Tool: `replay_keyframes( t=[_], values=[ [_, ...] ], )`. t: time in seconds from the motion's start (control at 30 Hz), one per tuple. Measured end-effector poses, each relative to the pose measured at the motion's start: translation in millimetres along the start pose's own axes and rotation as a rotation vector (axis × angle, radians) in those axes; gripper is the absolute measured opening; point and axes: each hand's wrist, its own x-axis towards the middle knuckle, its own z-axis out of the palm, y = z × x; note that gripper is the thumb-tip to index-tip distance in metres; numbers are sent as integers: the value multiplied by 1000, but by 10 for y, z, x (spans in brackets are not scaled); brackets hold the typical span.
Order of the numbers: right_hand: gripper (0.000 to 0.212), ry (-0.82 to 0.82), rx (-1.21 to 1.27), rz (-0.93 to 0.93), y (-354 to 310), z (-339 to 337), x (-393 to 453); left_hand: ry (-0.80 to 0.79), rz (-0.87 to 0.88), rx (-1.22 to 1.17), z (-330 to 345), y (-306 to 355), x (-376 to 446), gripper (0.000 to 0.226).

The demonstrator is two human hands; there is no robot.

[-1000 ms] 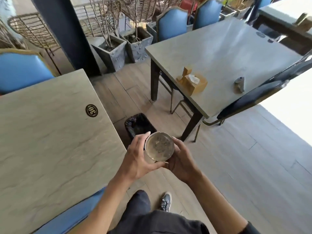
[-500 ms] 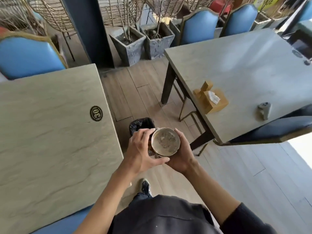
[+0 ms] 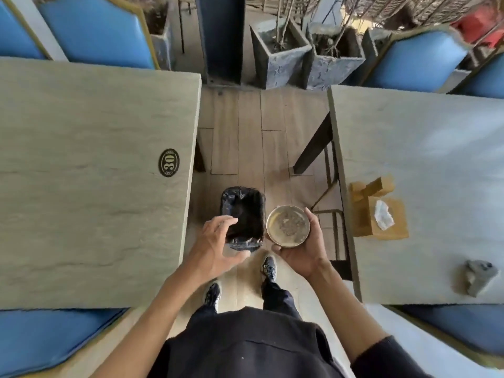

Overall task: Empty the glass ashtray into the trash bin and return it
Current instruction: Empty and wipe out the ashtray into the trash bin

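A round glass ashtray (image 3: 288, 225) with grey ash in it is held upright, cupped from below and the right by my right hand (image 3: 305, 249). It hovers just right of the trash bin (image 3: 242, 214), a small black-lined bin standing on the wooden floor between two tables. My left hand (image 3: 216, 241) is off the ashtray, fingers spread and curved, hovering over the bin's near left corner and holding nothing.
Table 30 (image 3: 81, 186) lies to the left, another table (image 3: 436, 159) to the right with a wooden tissue box (image 3: 379, 211) and a small grey object (image 3: 478, 276). Blue chairs (image 3: 90, 28) and concrete planters (image 3: 281, 61) stand beyond. My feet (image 3: 268, 267) are just behind the bin.
My left hand has let go of the ashtray and moved left over the bin. The ashtray now rests in my right hand alone, and my view has turned down over the bin.
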Motion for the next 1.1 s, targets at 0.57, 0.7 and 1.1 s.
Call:
replay_keyframes(
  t=[0.57,0.7,1.1],
  values=[
    [67,-46,-157,309,-521,-609,2013,-107,-485,-125,1163,-354,889,54],
    [70,-23,-145,361,-267,-833,2518,-156,-510,-108,1457,-798,1134,54],
    [51,161,-134,354,433,-1692,4127,-222,-600,-126,2584,-2302,1695,49]
  ],
)
